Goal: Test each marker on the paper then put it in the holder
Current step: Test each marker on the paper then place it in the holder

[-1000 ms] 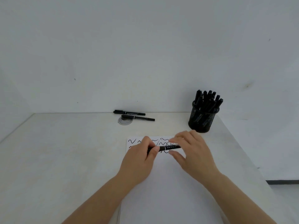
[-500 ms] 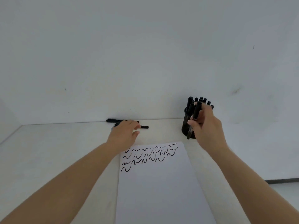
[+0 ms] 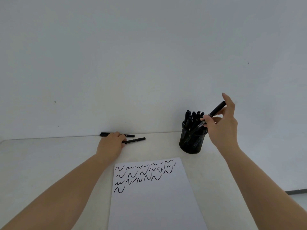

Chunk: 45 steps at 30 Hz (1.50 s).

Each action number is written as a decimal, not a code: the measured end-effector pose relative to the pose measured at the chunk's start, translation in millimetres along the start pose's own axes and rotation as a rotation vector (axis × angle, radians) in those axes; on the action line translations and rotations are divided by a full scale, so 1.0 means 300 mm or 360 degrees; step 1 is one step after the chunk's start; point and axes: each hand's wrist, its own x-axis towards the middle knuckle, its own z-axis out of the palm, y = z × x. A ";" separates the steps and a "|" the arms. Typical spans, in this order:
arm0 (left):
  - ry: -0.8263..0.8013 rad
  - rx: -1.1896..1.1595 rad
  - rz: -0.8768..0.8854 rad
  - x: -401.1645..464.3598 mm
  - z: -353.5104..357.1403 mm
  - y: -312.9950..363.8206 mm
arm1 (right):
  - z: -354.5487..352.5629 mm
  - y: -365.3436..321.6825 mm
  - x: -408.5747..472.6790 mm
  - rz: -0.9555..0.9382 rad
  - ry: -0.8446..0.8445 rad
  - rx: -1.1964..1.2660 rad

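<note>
Right hand [image 3: 221,125]: a black marker [image 3: 214,113] is pinched between the fingertips, tilted, its lower end inside the mesh holder [image 3: 192,143] among other markers; its white label is printed too small to be read. Left hand [image 3: 110,145] is curled over two loose markers [image 3: 135,140] at the table's [image 3: 41,155] far edge; its grasp cannot be told. Black squiggles are seen across the paper [image 3: 154,205].

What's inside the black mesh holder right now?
The holder holds a bunch of black markers, caps up. Their lower ends are hidden by the mesh, so no exact count.
</note>
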 end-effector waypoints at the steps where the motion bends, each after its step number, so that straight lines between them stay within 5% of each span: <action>1: 0.0021 -0.0020 0.0003 -0.002 0.004 0.004 | 0.003 0.004 0.007 0.0000 0.0013 0.0014; 16: 0.0122 -0.0780 0.0081 -0.073 -0.029 0.134 | 0.089 0.063 -0.013 -0.0187 -0.0089 -0.0695; 22: 0.0065 -0.1229 -0.0052 -0.151 -0.041 0.202 | 0.099 0.097 -0.022 -0.0518 -0.0260 -0.1127; 34: 0.0142 -0.1455 -0.0095 -0.266 -0.121 0.302 | 0.071 0.015 -0.115 -0.0719 0.0054 -0.0915; 36: 0.0189 -0.1582 -0.0103 -0.286 -0.145 0.326 | 0.071 -0.033 -0.171 -0.0530 -0.0143 -0.0533; 39: 0.0189 -0.1738 -0.0057 -0.321 -0.173 0.363 | 0.077 -0.098 -0.255 0.0200 -0.0595 0.0159; 45: -0.0222 -0.1838 0.0008 -0.406 -0.160 0.426 | 0.085 -0.138 -0.352 0.0637 -0.0812 0.0503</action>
